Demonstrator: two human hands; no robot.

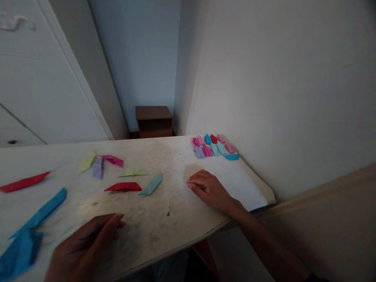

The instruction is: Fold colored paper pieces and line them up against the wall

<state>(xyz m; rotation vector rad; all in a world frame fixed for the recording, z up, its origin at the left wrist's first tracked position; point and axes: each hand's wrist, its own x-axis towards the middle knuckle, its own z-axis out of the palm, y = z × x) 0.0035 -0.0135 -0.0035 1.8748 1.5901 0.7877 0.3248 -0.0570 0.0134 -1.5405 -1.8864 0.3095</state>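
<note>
Right hand (210,190): fingers loosely curled at the edge of the white sheet (246,188); no paper shows, but whether anything is pinched, cannot tell.
Left hand (85,243): thumb against bent fingers, near the blue paper (20,250); contents hidden.
Loose folds: a red piece (123,187) and a pale-blue piece (151,184) lie beyond the hands, seemingly kept within reach.
Paper rows (216,149): packed closely at the sheet's far end, apparently to save room.

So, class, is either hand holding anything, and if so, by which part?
Nothing appears held: the left hand and the right hand show no object at their fingertips.
</note>
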